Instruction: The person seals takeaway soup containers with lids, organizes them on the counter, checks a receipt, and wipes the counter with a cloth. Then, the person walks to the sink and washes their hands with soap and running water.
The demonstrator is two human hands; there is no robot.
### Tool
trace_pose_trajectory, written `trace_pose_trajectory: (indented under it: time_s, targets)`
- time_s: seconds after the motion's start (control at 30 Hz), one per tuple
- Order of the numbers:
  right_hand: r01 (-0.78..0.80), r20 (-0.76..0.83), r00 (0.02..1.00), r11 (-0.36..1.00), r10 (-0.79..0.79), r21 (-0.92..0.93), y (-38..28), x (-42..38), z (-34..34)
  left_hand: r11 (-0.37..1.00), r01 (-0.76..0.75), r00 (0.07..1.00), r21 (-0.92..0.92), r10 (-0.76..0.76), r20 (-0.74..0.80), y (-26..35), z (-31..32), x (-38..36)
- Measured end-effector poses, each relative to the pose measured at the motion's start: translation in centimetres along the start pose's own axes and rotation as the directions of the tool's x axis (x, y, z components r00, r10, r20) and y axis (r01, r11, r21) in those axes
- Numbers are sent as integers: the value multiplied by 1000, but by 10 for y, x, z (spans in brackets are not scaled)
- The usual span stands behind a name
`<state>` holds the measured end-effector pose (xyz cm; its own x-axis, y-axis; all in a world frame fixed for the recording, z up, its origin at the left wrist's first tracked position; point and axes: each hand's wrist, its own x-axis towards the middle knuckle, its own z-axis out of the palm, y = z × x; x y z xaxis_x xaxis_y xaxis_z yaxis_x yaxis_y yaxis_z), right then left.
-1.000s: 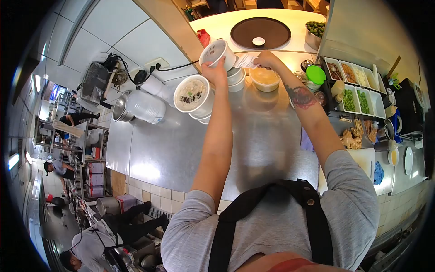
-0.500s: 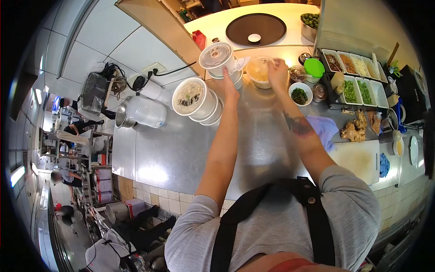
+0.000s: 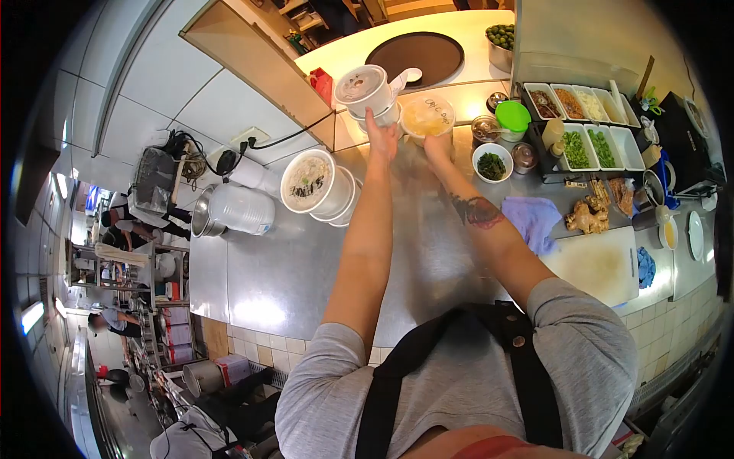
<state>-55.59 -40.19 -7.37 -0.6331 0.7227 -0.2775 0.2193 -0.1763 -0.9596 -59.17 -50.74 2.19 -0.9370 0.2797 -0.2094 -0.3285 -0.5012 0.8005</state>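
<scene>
My left hand [image 3: 382, 141] grips a round white tub with a clear lid [image 3: 362, 86], its thumb up against the tub's near side. More white tub wall [image 3: 386, 116] shows just behind and below that one, and a strip of white paper [image 3: 400, 81] sticks out at the right. My right hand [image 3: 438, 147] is closed on the near side of a plastic tub with yellowish contents [image 3: 427, 116]. Handwriting marks its lid. The fingers under both tubs are partly hidden. Left of my hands, a white tub of pale food with dark strips [image 3: 308, 182] tops a tilted stack.
On the right stand a bowl of greens [image 3: 492, 164], a green lid [image 3: 512, 116], trays of chopped ingredients [image 3: 577, 149], a purple cloth [image 3: 530, 222], ginger [image 3: 587, 216] and a cutting board [image 3: 592, 268]. A clear plastic container [image 3: 241, 209] lies left. A dark round tray [image 3: 413, 57] sits behind.
My right hand has moved from the yellow tub's upper right edge to its near side. The lid's writing now faces me more. My left hand still holds its tub; the whole view has shifted slightly.
</scene>
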Motion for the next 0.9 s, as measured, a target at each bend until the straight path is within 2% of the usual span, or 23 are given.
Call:
trace_pose_trajectory:
  time_s: [0.07, 0.1, 0.17, 0.2, 0.23, 0.27, 0.3, 0.33, 0.4, 0.43, 0.47, 0.5, 0.57, 0.63, 0.7, 0.77, 0.8, 0.9]
  targets:
    - [66, 1, 998, 996, -66, 60, 19, 34, 16, 985, 145, 989, 88, -148, 28, -3, -24, 0]
    - [78, 1, 997, 996, -78, 54, 22, 44, 19, 977, 131, 990, 168, -138, 31, -10, -35, -6]
    - [19, -9, 1000, 994, -20, -105, 12, 48, 11, 956, 93, 992, 279, -114, 58, -41, -73, -28]
    - [-53, 38, 998, 998, 55, -35, -7, 36, -1, 948, 67, 992, 312, -98, 83, -57, -94, -47]
    - [-126, 85, 989, 991, 122, 37, -38, 12, -22, 967, 40, 999, 253, -40, -4, -71, -106, -81]
    - [-200, 135, 973, 974, 185, 104, -53, -8, -38, 975, 32, 999, 220, -29, -16, -83, -127, -112]
    - [-214, 242, 954, 966, 175, 146, -47, -13, -48, 998, 62, 973, -2, -61, -223, -96, -139, -138]
    - [-230, 344, 926, 956, 157, 182, -40, -16, -62, 999, -18, 909, 35, 31, -416, -99, -150, -165]
    - [-214, 549, 832, 957, 75, 194, -21, -35, -100, 994, -79, 797, 73, 107, -594, -94, -200, -187]
    - [-176, 651, 759, 968, 18, 178, -11, -52, -125, 985, -146, 778, 87, 169, -605, -70, -185, -201]
    - [-154, 690, 724, 972, -13, 180, -10, -77, -152, 972, -212, 756, 103, 230, -613, -44, -166, -216]
    - [-135, 728, 684, 973, -44, 186, -7, -102, -177, 954, -247, 778, 172, 301, -552, -17, -144, -219]
    - [-163, 718, 696, 974, 2, 156, 19, -140, -222, 988, -148, 840, 48, 151, -521, -1, -151, -193]
    - [-151, 696, 716, 985, 53, 80, 33, -183, -269, 991, -116, 863, 61, 131, -488, 3, -150, -177]
    - [-219, 741, 666, 972, 88, 81, 43, -223, -315, 993, -107, 890, 51, 118, -441, 1, -143, -162]
    - [-306, 706, 684, 951, 183, 50, 49, -259, -352, 992, -122, 916, 23, 122, -383, 2, -135, -148]
    - [-349, 686, 691, 936, 229, 39, 52, -271, -364, 994, -111, 940, -11, 102, -325, 3, -134, -137]
    - [-381, 656, 724, 917, 215, 120, 68, -293, -401, 992, -125, 990, 9, 125, -66, -9, -140, -108]
